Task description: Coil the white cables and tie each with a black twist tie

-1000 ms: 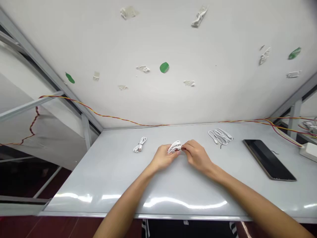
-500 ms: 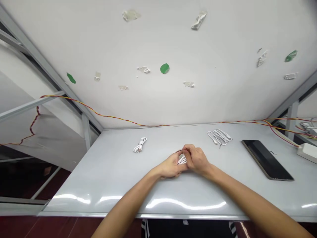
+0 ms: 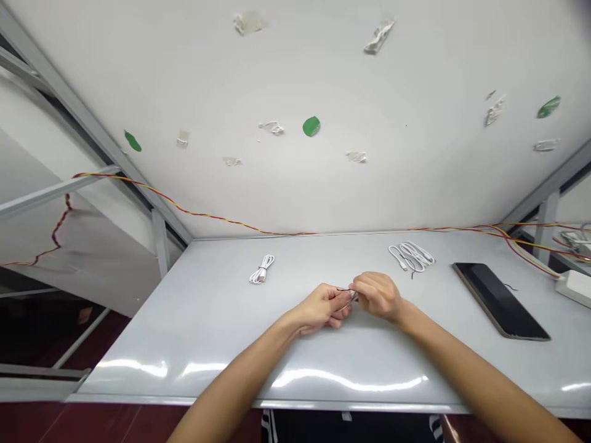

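White wall panel [image 3: 295, 74] stands behind the work surface, marked by torn tape remnants [image 3: 272, 128] and green adhesive patches [image 3: 311, 126]. Twisted red-and-yellow wire [image 3: 194, 214] runs along the panel's base and continues down a second white panel [image 3: 60, 264] at left. Grey metal framing [image 3: 83, 120] and an upright [image 3: 160, 243] flank the panel. The light-grey table [image 3: 184, 320] has a glossy top showing bright overhead-light reflections [image 3: 341, 378]. A white power strip [image 3: 575, 288] sits at far right. Flooring [image 3: 92, 421] is dark reddish-brown.
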`<action>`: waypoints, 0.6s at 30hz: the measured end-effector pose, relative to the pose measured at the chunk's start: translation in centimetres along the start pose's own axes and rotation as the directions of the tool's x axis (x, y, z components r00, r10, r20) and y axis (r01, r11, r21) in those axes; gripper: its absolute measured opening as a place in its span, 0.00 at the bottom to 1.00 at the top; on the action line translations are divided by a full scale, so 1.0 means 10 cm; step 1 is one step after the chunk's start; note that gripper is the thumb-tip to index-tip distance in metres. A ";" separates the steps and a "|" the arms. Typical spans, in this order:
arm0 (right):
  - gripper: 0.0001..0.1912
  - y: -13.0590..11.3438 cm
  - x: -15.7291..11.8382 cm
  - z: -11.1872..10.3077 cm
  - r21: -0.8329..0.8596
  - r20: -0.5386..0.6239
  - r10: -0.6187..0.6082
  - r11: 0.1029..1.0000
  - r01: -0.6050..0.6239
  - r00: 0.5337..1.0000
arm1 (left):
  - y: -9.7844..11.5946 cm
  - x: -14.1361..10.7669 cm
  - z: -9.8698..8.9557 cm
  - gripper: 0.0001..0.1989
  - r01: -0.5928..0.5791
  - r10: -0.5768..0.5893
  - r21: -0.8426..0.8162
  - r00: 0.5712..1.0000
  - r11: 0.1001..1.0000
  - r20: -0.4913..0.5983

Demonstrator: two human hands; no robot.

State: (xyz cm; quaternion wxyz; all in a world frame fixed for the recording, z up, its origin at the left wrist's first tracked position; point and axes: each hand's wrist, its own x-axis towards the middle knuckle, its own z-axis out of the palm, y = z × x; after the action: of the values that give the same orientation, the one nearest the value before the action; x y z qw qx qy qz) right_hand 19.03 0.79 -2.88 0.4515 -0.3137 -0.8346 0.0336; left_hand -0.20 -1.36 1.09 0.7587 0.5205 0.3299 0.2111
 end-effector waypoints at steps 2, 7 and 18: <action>0.06 -0.06 0.05 0.01 0.069 -0.059 0.093 0.994 -0.089 0.994 | -0.03 0.03 0.01 0.24 -0.090 0.102 0.122 0.990 0.988 -0.095; 0.06 -0.14 0.26 -0.10 0.363 -0.216 0.507 0.835 -0.413 0.835 | -0.06 0.08 -0.05 0.21 -0.179 0.292 0.360 0.911 0.916 -0.290; 0.07 -0.10 0.22 -0.05 0.681 0.512 0.636 0.109 -0.724 0.577 | 0.02 0.07 -0.06 0.26 -0.274 0.318 0.186 0.906 0.944 -0.279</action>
State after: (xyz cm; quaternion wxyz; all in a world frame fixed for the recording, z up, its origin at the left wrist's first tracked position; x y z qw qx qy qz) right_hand 18.07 1.03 -0.64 0.4349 -0.3939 -0.4809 0.6515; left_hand -0.17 -0.42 0.89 0.6187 0.5784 0.3742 0.3778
